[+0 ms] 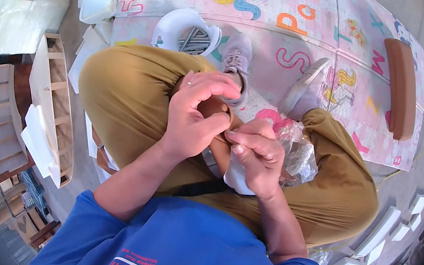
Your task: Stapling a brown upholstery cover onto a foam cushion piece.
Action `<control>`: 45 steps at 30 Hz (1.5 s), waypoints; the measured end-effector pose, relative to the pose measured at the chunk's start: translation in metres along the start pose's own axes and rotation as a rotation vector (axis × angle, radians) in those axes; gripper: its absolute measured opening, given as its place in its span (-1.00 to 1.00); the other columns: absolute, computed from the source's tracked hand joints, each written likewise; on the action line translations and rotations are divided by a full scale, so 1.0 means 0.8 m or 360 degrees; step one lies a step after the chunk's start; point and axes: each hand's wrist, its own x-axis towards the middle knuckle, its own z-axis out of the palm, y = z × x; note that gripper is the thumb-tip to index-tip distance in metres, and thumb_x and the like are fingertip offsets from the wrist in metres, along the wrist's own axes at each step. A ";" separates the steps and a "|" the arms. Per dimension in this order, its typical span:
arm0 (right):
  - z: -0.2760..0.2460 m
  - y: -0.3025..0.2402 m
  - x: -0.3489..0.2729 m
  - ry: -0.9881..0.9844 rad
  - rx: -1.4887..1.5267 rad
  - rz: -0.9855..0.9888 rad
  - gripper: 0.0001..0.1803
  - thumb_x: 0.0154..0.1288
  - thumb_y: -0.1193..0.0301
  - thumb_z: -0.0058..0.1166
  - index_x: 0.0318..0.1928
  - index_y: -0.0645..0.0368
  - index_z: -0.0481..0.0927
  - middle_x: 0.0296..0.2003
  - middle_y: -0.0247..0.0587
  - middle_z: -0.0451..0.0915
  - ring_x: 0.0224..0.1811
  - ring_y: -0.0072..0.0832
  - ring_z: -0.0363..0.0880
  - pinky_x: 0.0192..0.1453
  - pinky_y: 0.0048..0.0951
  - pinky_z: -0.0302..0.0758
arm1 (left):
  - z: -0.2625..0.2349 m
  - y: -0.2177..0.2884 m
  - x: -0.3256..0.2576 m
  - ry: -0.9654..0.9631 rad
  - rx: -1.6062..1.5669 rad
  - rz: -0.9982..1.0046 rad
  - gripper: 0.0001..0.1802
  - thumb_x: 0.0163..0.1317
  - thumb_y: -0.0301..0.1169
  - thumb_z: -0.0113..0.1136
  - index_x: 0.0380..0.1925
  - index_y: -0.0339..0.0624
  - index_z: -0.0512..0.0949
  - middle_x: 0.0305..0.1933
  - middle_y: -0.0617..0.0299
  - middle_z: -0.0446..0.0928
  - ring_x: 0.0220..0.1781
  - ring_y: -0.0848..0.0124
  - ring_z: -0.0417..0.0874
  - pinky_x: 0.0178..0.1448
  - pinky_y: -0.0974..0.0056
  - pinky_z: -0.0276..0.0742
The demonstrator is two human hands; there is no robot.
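Note:
A brown leather-like cover (pixel 219 155) lies over my lap, between my two hands. My left hand (pixel 192 115) curls round its upper part, thumb bent inward and fingers arched over the rolled edge. With thumb and forefinger, my right hand (pixel 258 156) pinches the edge of the same cover, close to the left thumb. White material (pixel 238 178) shows below the right hand, next to the cover. What lies inside the fold is hidden by my fingers. Crumpled clear plastic (pixel 300 155) sits just right of my right hand.
A white bucket (pixel 216 36) holding grey metal strips (pixel 196 41) stands beyond my left knee. A long brown padded piece (pixel 401 90) rests on the pink printed mat (pixel 293 42). Wooden frames (pixel 58 86) stand at left; white blocks (pixel 379 231) lie at right.

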 end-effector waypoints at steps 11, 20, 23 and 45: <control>0.007 0.014 -0.006 0.0110 -0.0187 -0.0252 -0.81 0.34 0.57 0.21 -0.05 0.29 0.72 -0.18 -0.19 0.56 -0.18 -0.43 0.55 -0.12 -0.46 0.51 | -0.031 0.022 0.022 -0.0808 0.0212 0.0174 -0.52 -0.03 -0.42 0.12 -0.04 -0.33 0.59 0.09 0.01 0.59 0.34 0.08 0.43 0.47 0.00 0.19; 0.035 -0.047 0.067 0.0020 -0.0246 -0.0224 -0.85 0.31 0.60 0.20 -0.13 0.26 0.73 -0.19 -0.15 0.63 -0.16 -0.40 0.59 -0.04 -0.44 0.51 | -0.045 0.032 0.003 -0.0122 -0.0443 0.0120 -0.74 0.26 -0.65 0.14 -0.06 -0.26 0.59 -0.07 0.21 0.61 -0.01 0.44 0.56 0.16 0.28 0.39; 0.033 -0.047 0.100 -0.0047 -0.0298 -0.0083 -0.86 0.30 0.63 0.17 -0.16 0.27 0.73 -0.22 -0.19 0.62 -0.16 -0.44 0.58 -0.03 -0.47 0.50 | -0.031 0.029 0.009 0.0228 -0.0534 -0.0022 -0.74 0.35 -0.69 0.05 -0.01 -0.30 0.56 -0.08 0.27 0.57 -0.03 0.56 0.51 0.05 0.40 0.45; 0.023 0.012 0.094 0.0388 -0.0198 0.0474 -0.86 0.33 0.58 0.21 -0.13 0.35 0.70 -0.27 -0.38 0.63 -0.24 -0.67 0.49 -0.08 -0.57 0.45 | -0.019 -0.023 0.010 0.0423 0.0439 0.0013 -0.74 0.05 -0.51 0.24 -0.20 -0.16 0.61 -0.24 0.12 0.66 -0.14 0.10 0.62 0.12 0.07 0.39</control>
